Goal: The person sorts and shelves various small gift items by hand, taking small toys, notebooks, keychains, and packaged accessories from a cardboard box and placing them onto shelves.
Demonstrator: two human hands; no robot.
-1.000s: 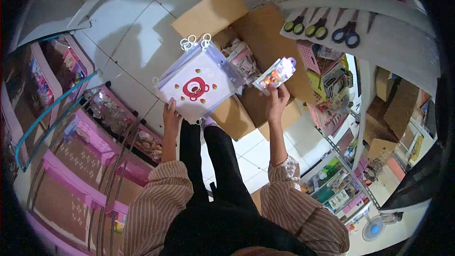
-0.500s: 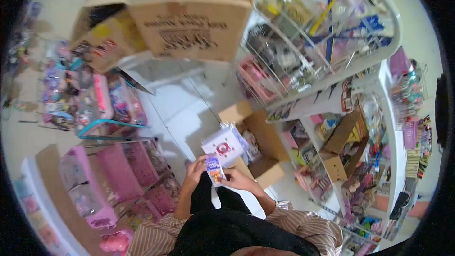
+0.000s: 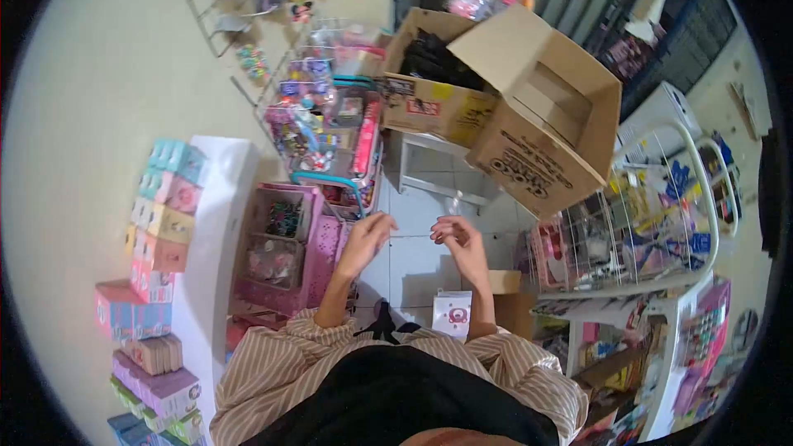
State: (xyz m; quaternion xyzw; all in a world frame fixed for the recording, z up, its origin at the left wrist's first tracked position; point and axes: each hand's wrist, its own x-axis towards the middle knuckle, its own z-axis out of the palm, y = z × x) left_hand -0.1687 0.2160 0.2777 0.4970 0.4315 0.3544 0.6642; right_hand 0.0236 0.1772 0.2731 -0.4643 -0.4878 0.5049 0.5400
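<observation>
My left hand (image 3: 369,241) is held out in front of me over the tiled floor, its fingers loosely bent and nothing visible in them. To its right, my right hand (image 3: 462,241) is also raised, fingers curved and apart, with nothing between them. Just beyond its fingertips shows a small, blurred whitish thing (image 3: 456,200); I cannot make out what it is or whether it touches the hand. Below, beside my right forearm, lies a white box or pack (image 3: 453,312) with a red printed emblem.
An open cardboard box (image 3: 541,157) leans at the back beside another box (image 3: 438,107) holding something black. Left are pink bins (image 3: 310,272) and a white ledge (image 3: 216,239) with stacked small boxes. A wire basket (image 3: 636,239) of packaged goods stands right.
The small purple packet and white strip have left my hands. Both hands moved apart and forward. My view has swung left, bringing the stacked boxes on the ledge into sight.
</observation>
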